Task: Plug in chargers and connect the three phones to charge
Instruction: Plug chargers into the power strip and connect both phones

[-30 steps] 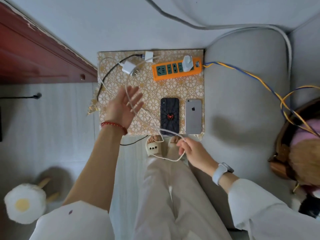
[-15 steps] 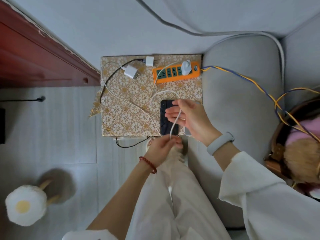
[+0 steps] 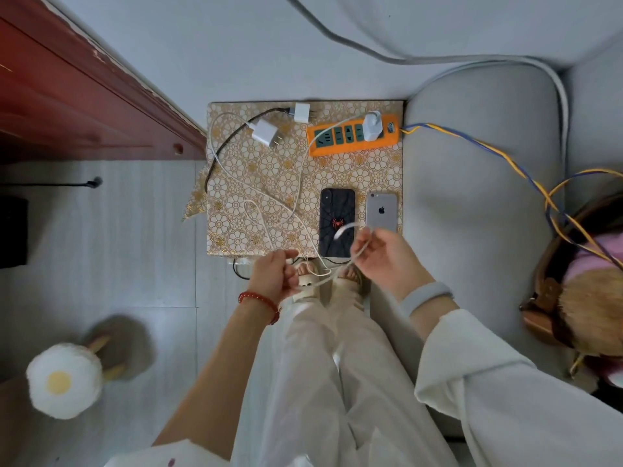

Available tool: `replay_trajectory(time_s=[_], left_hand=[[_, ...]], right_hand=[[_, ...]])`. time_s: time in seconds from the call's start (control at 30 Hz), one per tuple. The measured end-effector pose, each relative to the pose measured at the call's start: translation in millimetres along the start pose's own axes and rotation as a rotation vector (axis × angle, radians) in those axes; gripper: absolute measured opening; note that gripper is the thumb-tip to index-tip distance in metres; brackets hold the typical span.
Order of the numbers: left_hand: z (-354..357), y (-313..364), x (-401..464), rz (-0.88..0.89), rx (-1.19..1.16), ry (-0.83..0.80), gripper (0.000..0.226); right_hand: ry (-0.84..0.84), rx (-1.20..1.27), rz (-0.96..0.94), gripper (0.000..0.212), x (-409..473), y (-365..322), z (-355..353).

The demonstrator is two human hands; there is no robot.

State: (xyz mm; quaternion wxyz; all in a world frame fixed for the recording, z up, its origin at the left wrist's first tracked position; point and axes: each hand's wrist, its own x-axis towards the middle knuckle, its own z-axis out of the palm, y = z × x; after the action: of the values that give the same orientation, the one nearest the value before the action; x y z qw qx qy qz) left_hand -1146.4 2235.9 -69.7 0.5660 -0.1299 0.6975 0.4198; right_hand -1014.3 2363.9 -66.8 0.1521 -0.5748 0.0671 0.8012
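Here the right hand (image 3: 387,257) holds the free end of the white cable (image 3: 344,229) in a narrow grip between thumb and fingers, and the plug tip curls up and to the left, blurred, above the lower part of the black phone (image 3: 337,222). The left hand (image 3: 274,276) is closed on a lower part of the same cable, near the front edge of the worktop (image 3: 263,183). The black phone lies just ahead of the right hand, with its long axis running away from the person, and its near short edge is at the worktop edge. The silver phone (image 3: 381,213) lies beside it, parallel. I judge the right hand is the nearer one for bringing the tip to a port. One white charger (image 3: 373,125) sits in the orange power strip (image 3: 352,135); two other chargers (image 3: 266,132) lie unplugged. A third phone I cannot see.
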Motion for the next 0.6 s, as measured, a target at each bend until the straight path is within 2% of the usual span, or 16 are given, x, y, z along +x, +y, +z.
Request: replay_trajectory(time_s=[0.07, 0.17, 0.23, 0.33, 0.4, 0.5, 0.53, 0.6], left_hand=[[-10.1, -8.8, 5.9, 0.051, 0.209, 0.128, 0.025], [-15.4, -20.2, 14.9, 0.142, 0.483, 0.246, 0.029], [-13.2, -26.5, 21.9, 0.184, 0.688, 0.279, 0.033], [-5.9, -32.0, 29.8, 0.118, 0.852, 0.200, 0.036], [-1.7, -33.4, 33.2, 0.040, 1.061, 0.112, 0.046], [6.7, -30.1, 34.7, 0.008, 1.384, 0.027, 0.054], [12.0, -28.0, 36.0, 0.058, 1.394, 0.024, 0.049], [26.5, -23.9, 37.7, 0.211, 1.245, 0.021, 0.034]], right_hand=[[0.059, -0.057, -0.080, 0.024, 4.0, -14.7, 3.0], [0.158, -0.384, -0.239, 0.016, 6.9, -20.3, 0.5], [0.207, -0.584, -0.377, 0.020, 7.5, -16.7, -4.7], [0.260, -0.813, -0.551, 0.023, 13.9, -11.4, -17.5], [0.318, -1.034, -0.654, 0.024, 17.2, -8.3, -29.1], [0.391, -1.218, -0.638, 0.023, 24.4, -7.4, -44.3], [0.387, -1.213, -0.607, 0.022, 28.0, -9.0, -47.7], [0.364, -1.216, -0.571, 0.021, 35.8, -13.4, -51.5]])
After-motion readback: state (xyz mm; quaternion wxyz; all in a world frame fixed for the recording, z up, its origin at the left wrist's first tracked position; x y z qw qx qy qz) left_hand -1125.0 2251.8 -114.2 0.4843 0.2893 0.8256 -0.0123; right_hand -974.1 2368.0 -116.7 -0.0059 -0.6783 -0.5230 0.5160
